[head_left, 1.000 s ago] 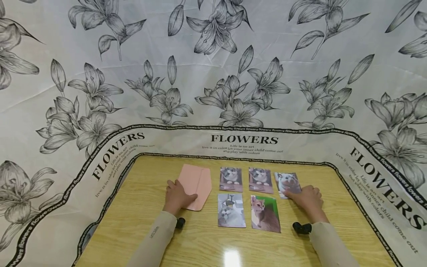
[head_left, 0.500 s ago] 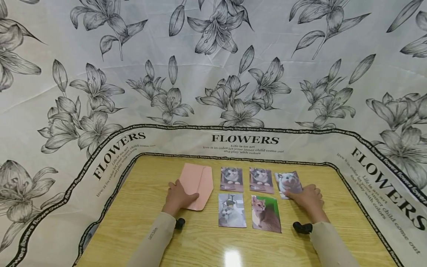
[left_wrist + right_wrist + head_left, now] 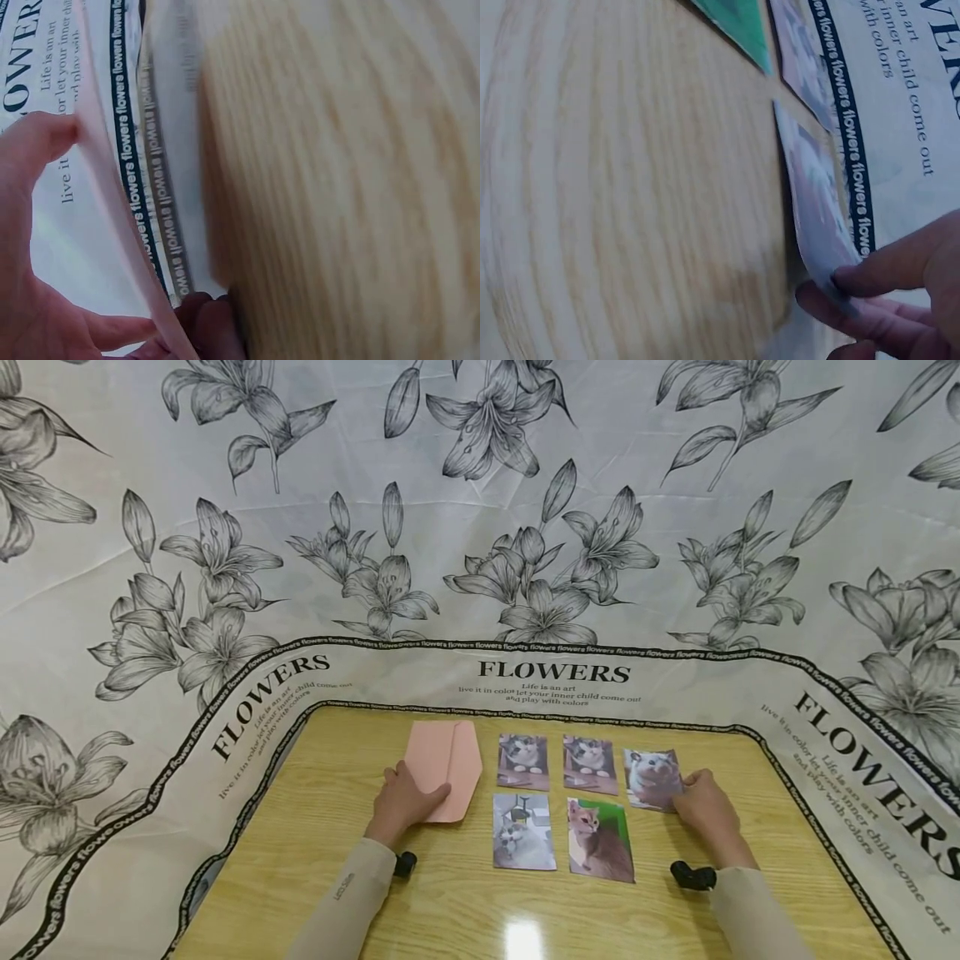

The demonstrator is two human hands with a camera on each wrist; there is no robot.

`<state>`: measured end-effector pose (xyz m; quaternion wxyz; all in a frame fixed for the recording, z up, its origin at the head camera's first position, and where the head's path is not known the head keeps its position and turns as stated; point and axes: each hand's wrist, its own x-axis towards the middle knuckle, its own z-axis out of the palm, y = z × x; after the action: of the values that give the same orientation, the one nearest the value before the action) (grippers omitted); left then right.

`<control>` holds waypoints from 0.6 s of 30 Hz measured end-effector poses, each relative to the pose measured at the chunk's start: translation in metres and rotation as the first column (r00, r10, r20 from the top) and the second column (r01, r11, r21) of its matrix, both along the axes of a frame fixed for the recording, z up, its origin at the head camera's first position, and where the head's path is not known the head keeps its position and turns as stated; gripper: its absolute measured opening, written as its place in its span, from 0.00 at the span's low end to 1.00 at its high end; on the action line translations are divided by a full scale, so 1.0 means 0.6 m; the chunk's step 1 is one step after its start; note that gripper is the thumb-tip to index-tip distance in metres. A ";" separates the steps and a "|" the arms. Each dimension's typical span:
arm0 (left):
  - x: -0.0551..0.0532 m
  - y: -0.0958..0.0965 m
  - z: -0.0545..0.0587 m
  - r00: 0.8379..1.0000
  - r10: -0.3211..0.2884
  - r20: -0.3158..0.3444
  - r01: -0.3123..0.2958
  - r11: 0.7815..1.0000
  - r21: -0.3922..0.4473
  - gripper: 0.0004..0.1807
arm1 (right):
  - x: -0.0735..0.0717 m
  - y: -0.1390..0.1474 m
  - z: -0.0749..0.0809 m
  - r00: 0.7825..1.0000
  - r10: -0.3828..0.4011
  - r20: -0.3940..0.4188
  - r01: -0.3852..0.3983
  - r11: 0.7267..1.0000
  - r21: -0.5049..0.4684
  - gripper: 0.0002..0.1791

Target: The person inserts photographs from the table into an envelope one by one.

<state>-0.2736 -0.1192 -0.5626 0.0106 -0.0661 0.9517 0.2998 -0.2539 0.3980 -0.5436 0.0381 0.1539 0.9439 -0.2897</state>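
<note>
My left hand (image 3: 402, 802) holds a pink envelope (image 3: 448, 768) by its lower left edge. In the left wrist view the thumb (image 3: 45, 139) lies on one face of the envelope, with fingertips showing beyond its other edge. At the right, my right hand (image 3: 708, 814) pinches the lower right edge of a photo card (image 3: 651, 778) picturing a whitish furry animal. The right wrist view shows this card (image 3: 814, 195) bending up slightly between thumb and fingers, its near end off the table.
Left of that card lie two matching cat photo cards, one (image 3: 522, 762) beside the other (image 3: 589, 765). Below them are a white cat card (image 3: 523, 832) and a ginger cat card with green background (image 3: 600, 841). A flower-printed cloth (image 3: 555, 677) borders the wooden table (image 3: 450, 902).
My right hand has shifted slightly right, its thumb moving from the card's face to its edge, and the card has moved a little right. The envelope has shifted slightly away from me.
</note>
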 end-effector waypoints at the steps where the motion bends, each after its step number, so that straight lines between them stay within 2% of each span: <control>1: 0.001 0.000 0.000 1.000 -0.001 -0.005 0.001 1.000 0.004 0.62 | 0.001 0.002 0.004 1.000 0.012 0.005 -0.012 1.000 -0.017 0.29; 5: 0.001 0.002 -0.003 1.000 -0.016 -0.026 0.016 1.000 0.021 0.63 | 0.007 0.009 0.014 0.999 0.048 -0.009 -0.048 0.993 -0.106 0.28; 10: -0.002 0.004 -0.008 0.999 -0.034 -0.034 0.036 0.998 0.049 0.66 | 0.013 0.011 0.020 0.992 0.040 -0.117 -0.061 0.981 -0.182 0.30; 18: -0.004 0.009 -0.007 0.999 -0.034 -0.041 0.037 0.997 0.072 0.67 | 0.015 -0.034 0.026 0.951 -0.047 -0.306 -0.029 0.971 -0.239 0.28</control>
<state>-0.2761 -0.1136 -0.5667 -0.0007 -0.0429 0.9412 0.3352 -0.2449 0.3776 -0.5278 -0.0931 0.1055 0.8953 -0.4227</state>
